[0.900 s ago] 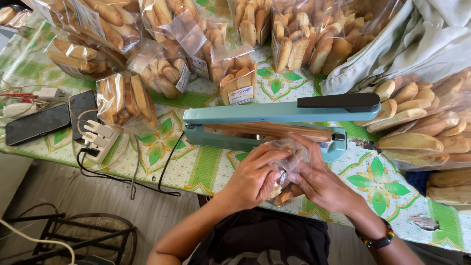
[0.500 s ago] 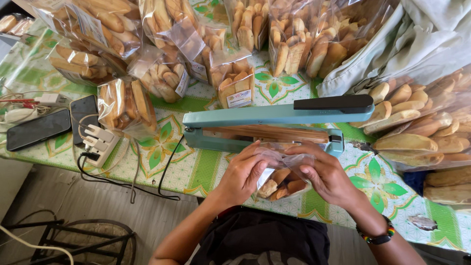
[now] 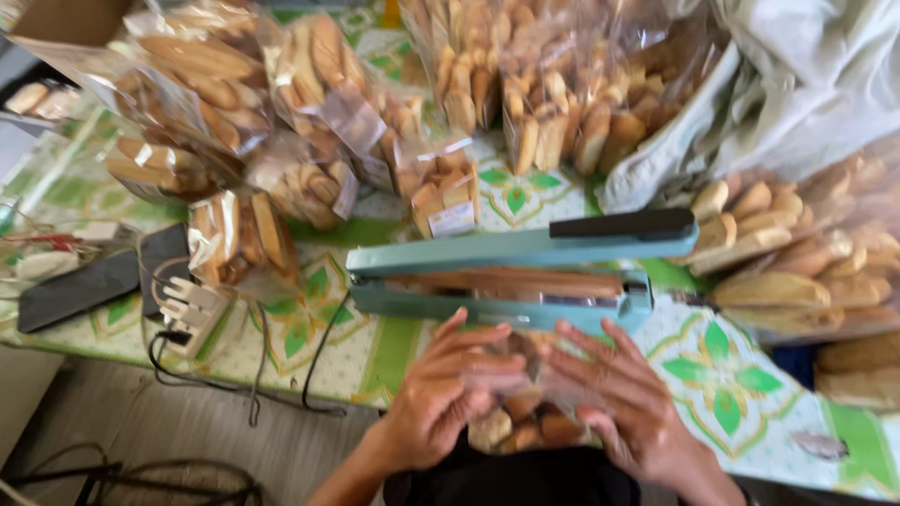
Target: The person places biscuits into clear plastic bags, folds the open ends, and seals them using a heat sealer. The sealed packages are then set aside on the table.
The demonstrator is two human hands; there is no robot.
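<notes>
The clear plastic bag of biscuits point(image 3: 520, 412) sits at the near edge of the tabletop point(image 3: 741, 375), just in front of the heat sealer, and both hands are clamped on it. The left hand point(image 3: 445, 398) grips its left side with the fingers laid across the top of the bag, and the right hand point(image 3: 623, 398) grips the right side with the fingers spread and pointing toward the left hand; the two sets of fingertips nearly meet over the upper part of the bag, where the motion blur makes it hard to tell whether they touch. Brown biscuits show through the plastic below the fingers. The teal heat sealer point(image 3: 506, 272) lies crosswise just beyond the hands, its arm with a dark handle point(image 3: 623, 225) raised a little above the base, so the jaws stand apart. A black cord point(image 3: 323, 347) runs from the sealer's left end to the tabletop's edge and toward a white power strip point(image 3: 192, 314). Beside the strip lies a dark flat phone point(image 3: 80, 290). Further back, many sealed bags of biscuits point(image 3: 309, 122) are piled on the green-and-white patterned cloth, and loose long biscuits in plastic point(image 3: 797, 272) lie to the right, near a pale crumpled sack point(image 3: 806, 84).
</notes>
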